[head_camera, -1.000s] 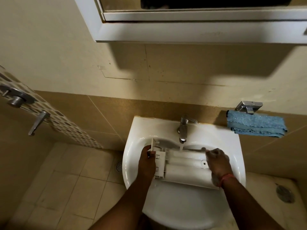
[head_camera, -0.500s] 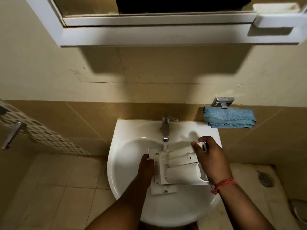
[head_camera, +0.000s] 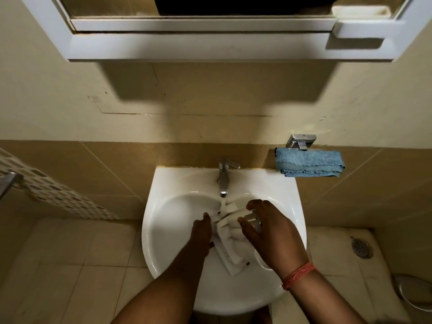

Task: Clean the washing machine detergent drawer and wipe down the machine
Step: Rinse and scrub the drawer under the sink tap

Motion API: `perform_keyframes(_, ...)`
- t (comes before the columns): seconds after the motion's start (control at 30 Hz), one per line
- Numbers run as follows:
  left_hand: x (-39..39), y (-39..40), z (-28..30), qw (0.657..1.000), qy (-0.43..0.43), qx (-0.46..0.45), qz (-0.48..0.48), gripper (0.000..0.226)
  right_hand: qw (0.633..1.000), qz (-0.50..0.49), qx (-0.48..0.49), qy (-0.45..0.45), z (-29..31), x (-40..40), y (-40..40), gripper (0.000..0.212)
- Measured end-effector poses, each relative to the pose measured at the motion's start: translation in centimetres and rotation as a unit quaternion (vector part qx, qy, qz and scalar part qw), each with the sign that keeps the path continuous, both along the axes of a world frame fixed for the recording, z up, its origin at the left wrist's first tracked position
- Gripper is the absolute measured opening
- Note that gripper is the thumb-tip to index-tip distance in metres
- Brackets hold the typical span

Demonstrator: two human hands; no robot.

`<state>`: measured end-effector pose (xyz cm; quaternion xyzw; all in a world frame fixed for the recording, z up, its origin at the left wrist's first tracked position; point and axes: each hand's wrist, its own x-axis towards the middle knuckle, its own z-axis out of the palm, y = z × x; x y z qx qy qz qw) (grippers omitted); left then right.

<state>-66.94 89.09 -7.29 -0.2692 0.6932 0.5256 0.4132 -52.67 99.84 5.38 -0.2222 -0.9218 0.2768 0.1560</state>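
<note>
A white plastic detergent drawer [head_camera: 230,239] is held tilted in the white basin [head_camera: 177,230], its far end under water running from the chrome tap [head_camera: 224,177]. My left hand [head_camera: 202,232] grips the drawer's left edge. My right hand [head_camera: 268,228] holds its right side, fingers curled over the top. Much of the drawer is hidden behind my right hand. A folded blue cloth [head_camera: 309,162] hangs on the wall at the right of the basin.
A chrome hook [head_camera: 301,141] sits above the cloth. A white-framed mirror cabinet [head_camera: 210,40] juts out overhead. A floor drain [head_camera: 361,247] lies at the right, a patterned tile strip and a metal handle [head_camera: 9,181] at the left.
The drawer has been turned from lying crosswise to standing steeply on end under the tap. My right hand has shifted down and left over it. The view moved slightly right.
</note>
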Motion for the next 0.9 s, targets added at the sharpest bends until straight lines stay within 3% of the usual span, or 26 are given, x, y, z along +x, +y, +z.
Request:
perform_keyframes(0.37, -1.4, -5.0, 2.9, 0.997, 0.058, 0.002, -0.041, 0.02, 0.974, 0.179, 0.136, -0.021, 2.7, -3.1, -2.1, 0.033)
perform_keyframes(0.6, -1.8, -8.1, 2.0, 0.978, 0.185, -0.011, -0.09, 0.037, 0.954, 0.262, 0.144, -0.027, 3.2, -4.9, -3.5, 0.031)
perform_keyframes(0.7, -2.9, -9.4, -0.3, 0.982, 0.174, -0.009, -0.073, 0.046, 0.941, 0.293, 0.167, -0.034, 3.7, -5.5, -4.2, 0.031)
perform_keyframes(0.9, -1.6, -9.9, 4.6, 0.98, 0.199, -0.014, -0.021, 0.024, 0.92, 0.344, 0.182, -0.036, 4.3, -6.3, -5.7, 0.036)
